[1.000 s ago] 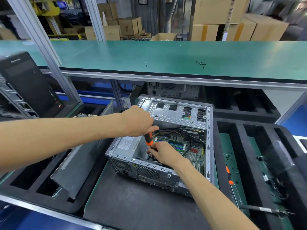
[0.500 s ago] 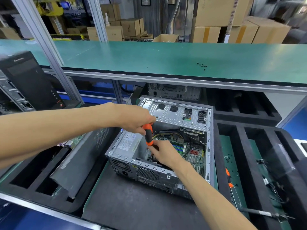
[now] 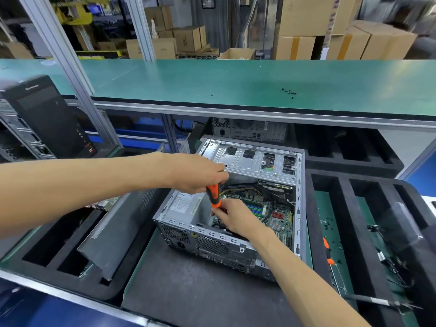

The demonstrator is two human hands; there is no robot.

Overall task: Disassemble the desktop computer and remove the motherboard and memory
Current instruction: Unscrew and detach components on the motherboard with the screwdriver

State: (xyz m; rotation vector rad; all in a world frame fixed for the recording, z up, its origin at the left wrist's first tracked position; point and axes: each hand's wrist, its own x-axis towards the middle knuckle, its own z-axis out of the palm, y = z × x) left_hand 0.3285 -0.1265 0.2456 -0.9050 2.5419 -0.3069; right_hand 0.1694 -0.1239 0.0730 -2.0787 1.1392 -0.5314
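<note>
An open grey desktop case (image 3: 219,244) lies on its side on the dark mat, its green motherboard (image 3: 276,215) exposed inside with green memory slots (image 3: 256,208). My left hand (image 3: 195,173) grips the top of an orange-and-black screwdriver (image 3: 214,197) held upright over the case. My right hand (image 3: 233,215) reaches into the case and pinches the screwdriver's lower end near the board; the tip is hidden behind my fingers. A silver power supply (image 3: 184,204) sits in the case's left part.
A removed grey side panel (image 3: 118,230) leans in the black foam tray (image 3: 59,253) on the left. Another foam tray (image 3: 354,232) on the right holds orange-handled tools (image 3: 326,251) and loose screws. A green shelf (image 3: 236,86) overhangs at the back; a black tower (image 3: 47,119) stands far left.
My left hand has lifted slightly and shifted right along with the screwdriver handle. My right hand stays at the tool's lower end inside the case.
</note>
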